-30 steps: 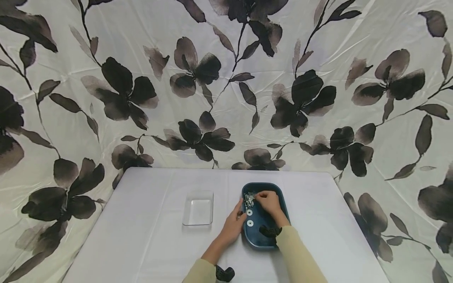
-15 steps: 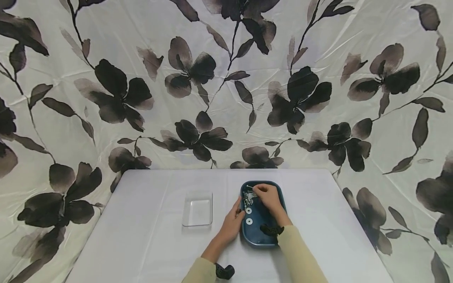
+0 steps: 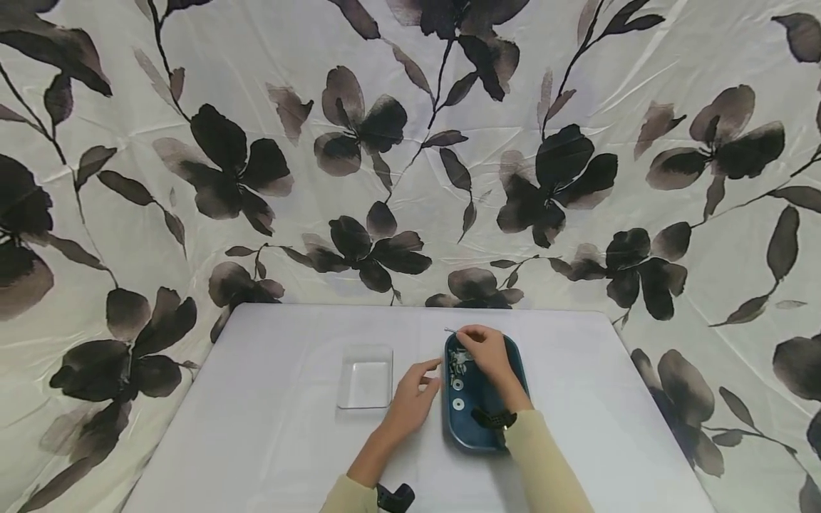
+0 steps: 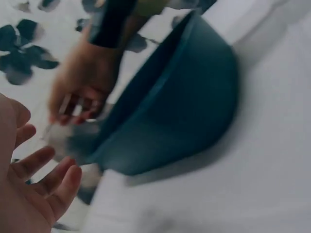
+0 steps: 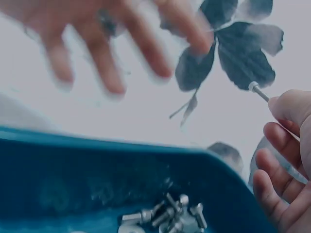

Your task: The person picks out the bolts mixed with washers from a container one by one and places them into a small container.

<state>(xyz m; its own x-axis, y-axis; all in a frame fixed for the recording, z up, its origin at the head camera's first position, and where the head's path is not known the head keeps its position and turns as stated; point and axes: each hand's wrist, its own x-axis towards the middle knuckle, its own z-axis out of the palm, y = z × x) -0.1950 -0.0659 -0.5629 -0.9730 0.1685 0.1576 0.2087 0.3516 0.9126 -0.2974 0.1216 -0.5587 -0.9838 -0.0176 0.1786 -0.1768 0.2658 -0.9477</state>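
Between thumb and forefinger my right hand (image 3: 486,350) pinches a metal bolt (image 5: 260,91), its round head sticking out beyond the fingertips. It is raised over the far left part of a blue tray (image 3: 474,445). Inside the tray lies a pile of silver bolts (image 5: 170,213), with two white washers (image 3: 458,404) nearer the front. My left hand (image 3: 410,399) is just left of the tray, apart from its wall, fingers spread and holding nothing. In the left wrist view those fingers (image 4: 48,179) are relaxed beside the tray's outer side.
A clear square container (image 3: 365,385) stands on the white table (image 3: 256,427) to the left of my left hand. A floral cloth (image 3: 359,178) hangs behind the table's back edge. Each wrist wears a black strap device (image 3: 492,418).
My right hand has picked a bolt from the pile and lifted it toward the tray's far edge. My left hand has let go of the tray's left side and moved slightly left.
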